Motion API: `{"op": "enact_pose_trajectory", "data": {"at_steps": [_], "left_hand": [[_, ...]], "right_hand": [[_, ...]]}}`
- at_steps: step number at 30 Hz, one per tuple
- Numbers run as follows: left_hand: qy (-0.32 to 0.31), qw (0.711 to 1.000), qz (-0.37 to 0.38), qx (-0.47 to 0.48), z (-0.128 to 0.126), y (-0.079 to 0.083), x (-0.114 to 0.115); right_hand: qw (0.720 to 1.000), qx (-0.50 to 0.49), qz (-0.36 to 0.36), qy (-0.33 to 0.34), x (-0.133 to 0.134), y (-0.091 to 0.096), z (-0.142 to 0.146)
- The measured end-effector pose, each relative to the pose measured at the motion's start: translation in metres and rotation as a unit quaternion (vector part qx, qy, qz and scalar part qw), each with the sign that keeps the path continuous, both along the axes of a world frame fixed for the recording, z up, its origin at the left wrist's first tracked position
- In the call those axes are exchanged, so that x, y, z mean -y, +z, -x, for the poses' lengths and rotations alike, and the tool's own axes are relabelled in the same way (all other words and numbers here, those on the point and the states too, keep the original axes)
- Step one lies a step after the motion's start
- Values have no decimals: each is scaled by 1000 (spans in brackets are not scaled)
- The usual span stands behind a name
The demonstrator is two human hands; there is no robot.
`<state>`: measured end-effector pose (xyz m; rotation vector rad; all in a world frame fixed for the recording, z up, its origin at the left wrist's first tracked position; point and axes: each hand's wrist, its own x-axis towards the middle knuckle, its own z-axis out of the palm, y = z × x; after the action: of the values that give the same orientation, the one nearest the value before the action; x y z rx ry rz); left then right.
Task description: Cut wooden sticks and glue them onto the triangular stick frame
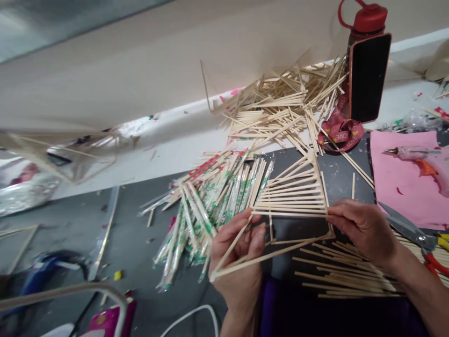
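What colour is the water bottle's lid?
The lid is red; it shows best in the head view.

A red-lidded bottle (370,19) stands near the wall (140,70), an upright dark-screened phone (370,77) in front of it. A printed red strap (342,135) lies crumpled below. Across the desk (140,252) are a white cable (206,307), a magenta packet (105,322) and a small yellow piece (118,275).

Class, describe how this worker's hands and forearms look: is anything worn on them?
Both the left hand and the right hand are ungloved. No sleeve covers the visible part of either forearm, and no ring, watch or bracelet can be made out. Dark purple cloth, apparently clothing, shows between the arms.
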<state>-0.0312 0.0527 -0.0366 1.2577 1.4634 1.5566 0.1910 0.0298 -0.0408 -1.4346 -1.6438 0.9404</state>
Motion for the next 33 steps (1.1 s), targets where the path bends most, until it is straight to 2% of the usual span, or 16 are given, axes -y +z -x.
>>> {"op": "enact_pose_trajectory", "data": {"at_steps": [14, 33], "left_hand": [[-25, 999, -33, 26, 1, -2, 1], [6, 1000, -8, -5, 1, -4, -2]], "right_hand": [[1000, -1, -10, 0, 3, -5, 0], [998, -14, -52, -17, -2, 1, 1]]}}
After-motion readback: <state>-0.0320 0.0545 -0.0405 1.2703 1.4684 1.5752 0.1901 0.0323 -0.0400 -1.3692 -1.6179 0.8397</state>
